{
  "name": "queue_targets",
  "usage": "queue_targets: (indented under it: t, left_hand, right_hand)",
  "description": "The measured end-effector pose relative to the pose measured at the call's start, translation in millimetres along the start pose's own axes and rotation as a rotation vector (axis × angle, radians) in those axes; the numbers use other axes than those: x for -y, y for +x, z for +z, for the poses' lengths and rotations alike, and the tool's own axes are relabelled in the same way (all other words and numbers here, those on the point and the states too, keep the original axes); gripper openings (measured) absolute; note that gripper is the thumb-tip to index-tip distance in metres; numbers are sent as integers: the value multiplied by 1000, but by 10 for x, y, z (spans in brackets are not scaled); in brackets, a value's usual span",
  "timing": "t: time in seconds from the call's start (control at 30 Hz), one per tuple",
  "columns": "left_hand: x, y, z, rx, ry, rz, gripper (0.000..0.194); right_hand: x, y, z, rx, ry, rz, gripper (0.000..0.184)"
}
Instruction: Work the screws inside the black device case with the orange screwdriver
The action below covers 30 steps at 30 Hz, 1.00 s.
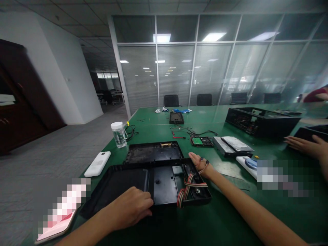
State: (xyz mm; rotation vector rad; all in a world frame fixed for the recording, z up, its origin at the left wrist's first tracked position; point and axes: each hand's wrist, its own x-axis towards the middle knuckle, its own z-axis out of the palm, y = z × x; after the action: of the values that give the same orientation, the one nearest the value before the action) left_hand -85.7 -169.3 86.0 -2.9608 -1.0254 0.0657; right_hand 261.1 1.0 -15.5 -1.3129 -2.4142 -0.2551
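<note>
A shallow black plastic casing (164,186) lies before me, its inside facing up. A striped multi-coloured ribbon cable (189,184) loops over its right end. My left hand (137,205) is closed on the near edge, fingers curled over the rim. At the far right corner, my right hand (201,164) grips the side of the same casing; its fingers are partly hidden. Just behind lies a second black panel (151,152) with a small brass-coloured part (166,145) on it.
A water bottle (119,135), a white power bank (97,164) and a partly blurred phone (58,227) stand left. Behind are a circuit board (202,141), loose cables (179,137) and a metal drive unit (234,146). A computer case (261,121) and another person's hands (304,145) are right.
</note>
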Motion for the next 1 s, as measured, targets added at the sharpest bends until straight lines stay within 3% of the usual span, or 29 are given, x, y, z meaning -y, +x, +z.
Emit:
queue_targets:
  t: [0.17,0.23,0.33,0.47,0.57,0.73,0.87,1.0]
  left_hand:
    - [56,-22,231,78,-22,-68,6]
    - [116,-18,266,111,-17,-111,5]
    - [263,25,228,160,-11,-231,11]
    - [512,280,85,197,-97,-240,26]
    - [643,608,71,28,-45,-212,26]
    - [700,988,366,-106,-24,-196,18]
    - [709,1038,616,-152,-51,-184,17]
    - [759,1045,637,-175,-1,-161,18]
  right_hand:
    - [-455,-123,-65,193,-290,285,35]
    - [-563,-168,-87,221,-292,387,30]
    - [-593,-186,-93,226,-166,427,26]
    - [-450,-113,-72,142,26,460,24]
    - [-322,-67,-65,89,100,462,24]
    - [-129,-66,-86,33,207,462,26]
    - [135,-33,-94,-1,392,396,36]
    - [417,1,-79,59,587,349,40]
